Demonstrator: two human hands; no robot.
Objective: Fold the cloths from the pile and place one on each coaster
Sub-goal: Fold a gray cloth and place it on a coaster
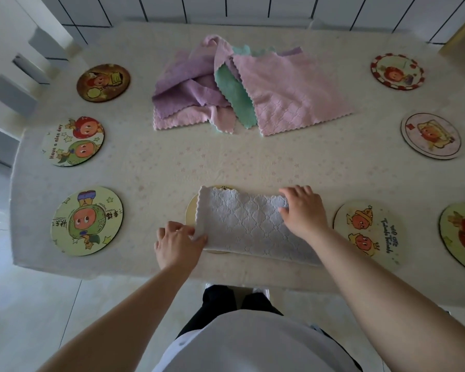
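The left hand pinches the near left corner of a white cloth, fingers curled around the edge. The right hand lies on the cloth's right end, fingers bent and pressing down on the fabric at the far corner; whether it grips the edge or only pins it, I cannot tell. The cloth lies as a wide band, apparently already doubled once, over a yellowish coaster at the near edge of the table; only the coaster's left rim and a sliver at the top show.

The step in hand looks like the folding of this first cloth, done right on top of its coaster. The next move likely calls for bringing one end over the other to halve the band, then squaring it so it sits within the coaster.

Farther out, seven other coasters ring the table, all bare: three on the left, four on the right. The pile of pink, purple and green cloths waits at the far middle, well apart from the hands.
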